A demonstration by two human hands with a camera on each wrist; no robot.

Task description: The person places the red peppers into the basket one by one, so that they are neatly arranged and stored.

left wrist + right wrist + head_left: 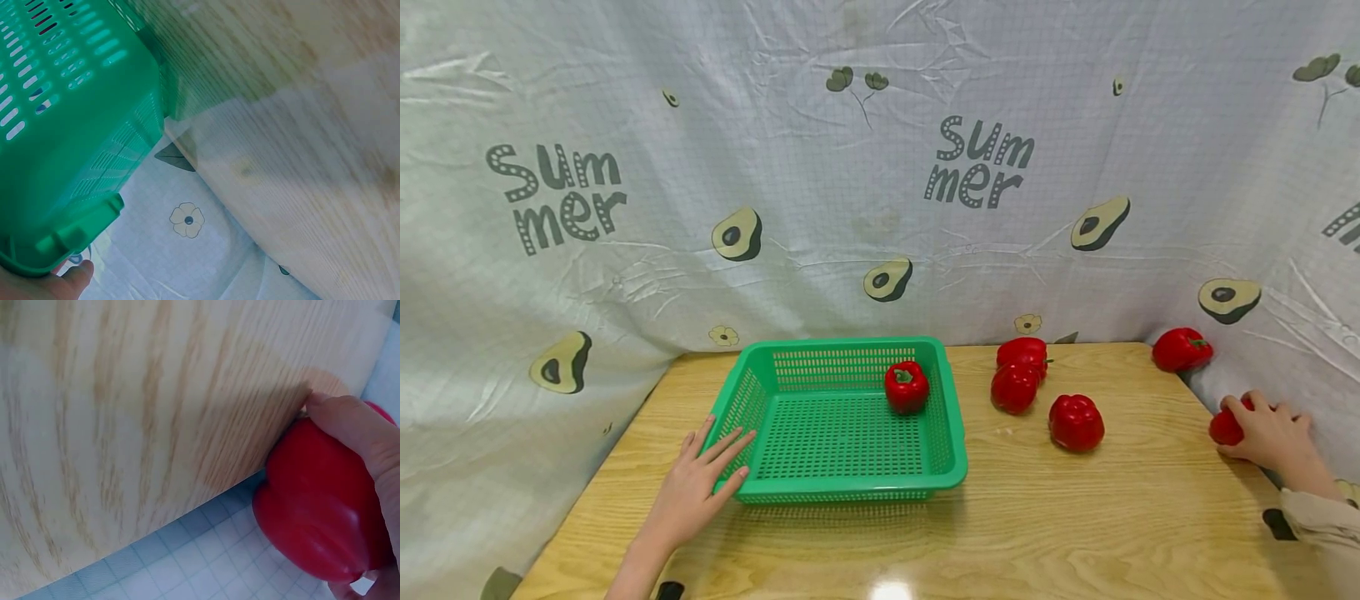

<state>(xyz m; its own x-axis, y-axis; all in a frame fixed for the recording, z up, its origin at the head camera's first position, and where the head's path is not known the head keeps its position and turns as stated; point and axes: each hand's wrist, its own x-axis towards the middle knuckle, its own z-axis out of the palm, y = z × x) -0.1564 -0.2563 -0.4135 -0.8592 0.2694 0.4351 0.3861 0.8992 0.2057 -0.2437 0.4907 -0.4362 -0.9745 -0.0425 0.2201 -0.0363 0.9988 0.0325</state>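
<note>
At the table's right edge my right hand [1273, 437] grips a red bell pepper [325, 500], thumb on one side and fingers on the other. My left hand [692, 487] lies with outstretched fingers over the left rim of a green plastic basket [850, 483]. In the left wrist view, part of that hand shows under the basket's rim [81, 234]. One red pepper [906, 387] sits inside the basket at its right side. To the basket's right, two peppers [1015, 387] touch each other, and another pepper [1076, 423] stands nearer to me.
A further red pepper [1182, 349] lies at the table's back right corner, against the cloth. White printed cloth [820, 183] hangs behind and along both sides of the wooden table [1037, 533].
</note>
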